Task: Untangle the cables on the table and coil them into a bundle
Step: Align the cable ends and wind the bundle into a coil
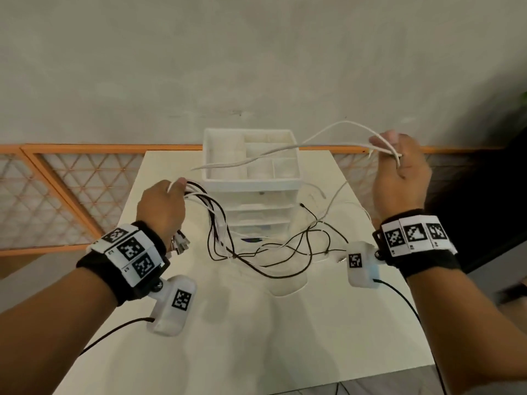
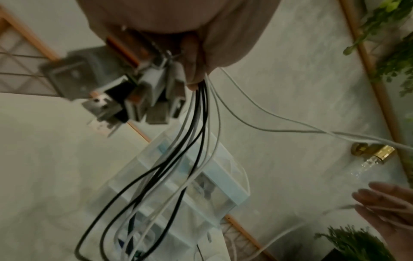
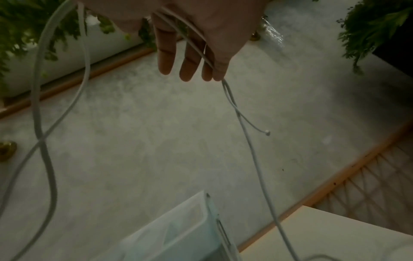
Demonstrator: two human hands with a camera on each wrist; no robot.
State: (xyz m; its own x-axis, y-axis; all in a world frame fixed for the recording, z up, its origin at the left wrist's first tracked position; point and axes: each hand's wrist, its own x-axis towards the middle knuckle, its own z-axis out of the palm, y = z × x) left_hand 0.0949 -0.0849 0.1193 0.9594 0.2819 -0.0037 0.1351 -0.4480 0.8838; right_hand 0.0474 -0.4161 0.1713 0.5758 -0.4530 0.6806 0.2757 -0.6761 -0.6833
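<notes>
On the left, the left hand (image 1: 161, 208) is raised above the surface (image 1: 242, 323), its fingers curled tight round a bunch of black and white cables (image 1: 212, 223). A cluster of plugs (image 2: 134, 95) hangs just below that fist. From the fist the cables drop in loose loops onto the surface, where the black ones sprawl tangled in front of a white drawer organiser (image 1: 251, 178) standing at the far middle.

One white cable (image 1: 285, 148) runs from the left hand across the open top of the organiser and up toward the right. There the right hand (image 1: 400, 172) is lifted higher than the left, well apart from it. Its fingers (image 3: 166, 53) point nearly straight, yet the thumb pins doubled strands of the white cable against them. A thin end with a small tip (image 3: 267, 132) dangles below that hand.
</notes>
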